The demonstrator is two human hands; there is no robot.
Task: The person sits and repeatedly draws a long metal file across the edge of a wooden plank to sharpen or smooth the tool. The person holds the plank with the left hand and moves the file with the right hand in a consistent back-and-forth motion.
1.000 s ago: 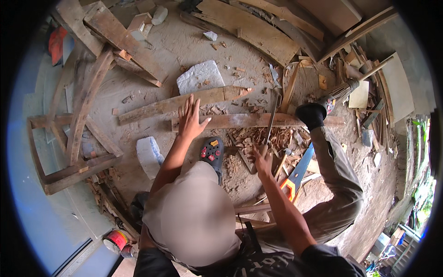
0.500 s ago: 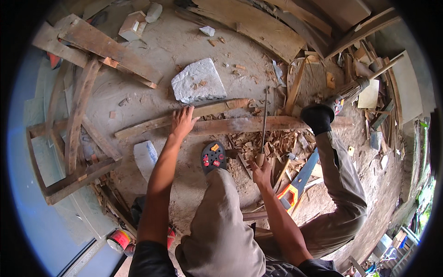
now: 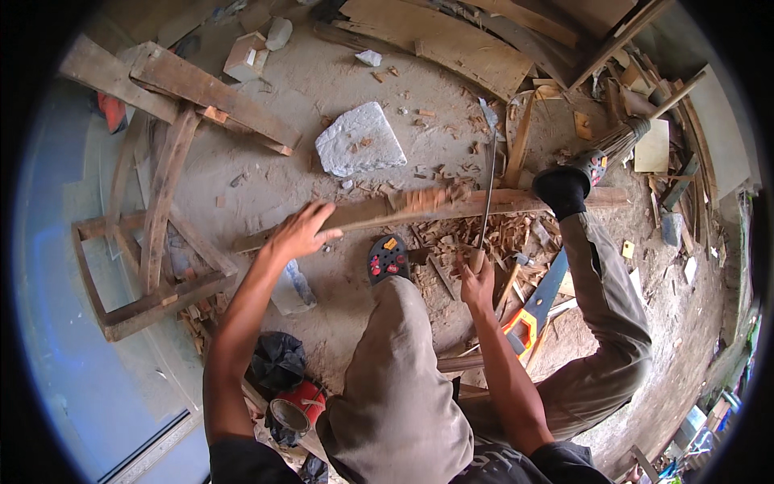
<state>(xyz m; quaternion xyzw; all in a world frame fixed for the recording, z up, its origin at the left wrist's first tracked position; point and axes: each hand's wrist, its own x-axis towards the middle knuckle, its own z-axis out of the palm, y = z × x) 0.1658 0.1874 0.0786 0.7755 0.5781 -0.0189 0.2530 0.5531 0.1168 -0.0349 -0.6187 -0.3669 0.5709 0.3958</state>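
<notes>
My left hand [image 3: 302,231], fingers stretched out and thumb apart, is at the near side of a rough wooden piece [image 3: 355,211]. Whether it touches the wood I cannot tell. The right end of that piece is smeared by motion. It lies across a longer reddish-brown beam [image 3: 504,200], which runs toward my right foot. My right hand [image 3: 477,281] is closed around the wooden handle of a long narrow blade [image 3: 488,181], which points up and away across the beam. Close to this hand are a hammer [image 3: 509,278] and a handsaw [image 3: 542,298] with an orange handle.
Wood chips [image 3: 451,234] litter the ground by the beam. Beyond it sits a pale stone block [image 3: 360,139]. A wooden frame with planks [image 3: 173,185] stands at left, and a red can [image 3: 298,406] is near my left arm. Boards [image 3: 439,44] lie at the back.
My left hand has moved left and nearer to me, off the spot where it rested on the wooden piece. That piece is now blurred at its right end. The view has shifted slightly.
</notes>
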